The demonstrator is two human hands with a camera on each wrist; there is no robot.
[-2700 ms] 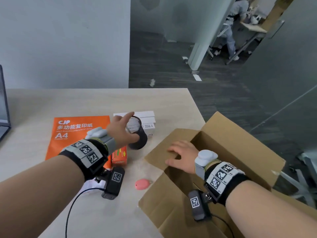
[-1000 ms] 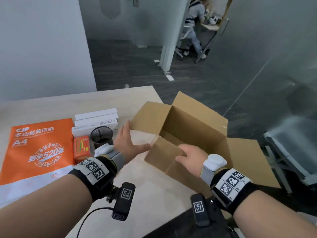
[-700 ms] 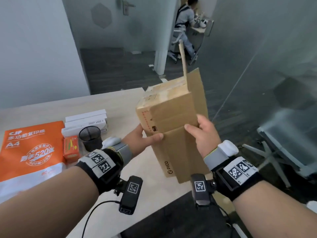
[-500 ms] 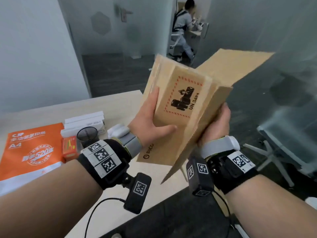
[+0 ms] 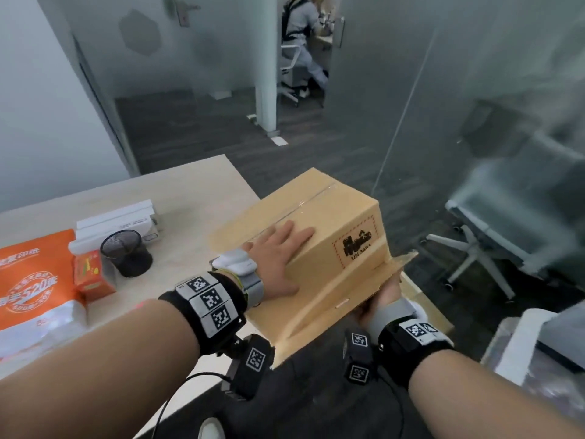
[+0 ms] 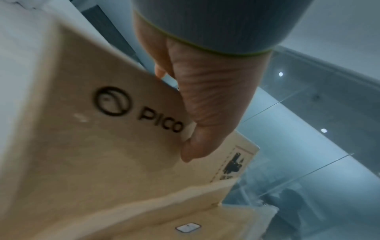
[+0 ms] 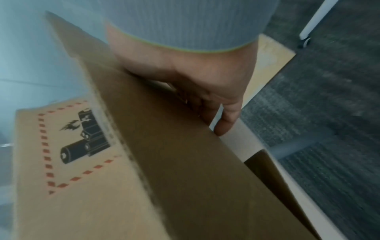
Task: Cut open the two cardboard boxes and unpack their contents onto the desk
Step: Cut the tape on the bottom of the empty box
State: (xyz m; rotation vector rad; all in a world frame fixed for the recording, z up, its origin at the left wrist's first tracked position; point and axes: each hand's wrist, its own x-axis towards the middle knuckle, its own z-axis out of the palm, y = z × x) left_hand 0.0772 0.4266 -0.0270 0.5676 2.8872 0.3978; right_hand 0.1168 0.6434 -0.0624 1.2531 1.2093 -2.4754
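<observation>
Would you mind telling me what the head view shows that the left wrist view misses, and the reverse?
Only the head view shows the desk with the orange paper ream, the black mesh cup and the white boxes, plus the right hand under a flap. Only the left wrist view shows the PICO logo on the box side. Both show the left hand flat on the cardboard box and its battery label.

Left hand [image 5: 278, 251] lies flat atop cardboard box [image 5: 329, 248]; right hand [image 5: 384, 299] underneath.
</observation>
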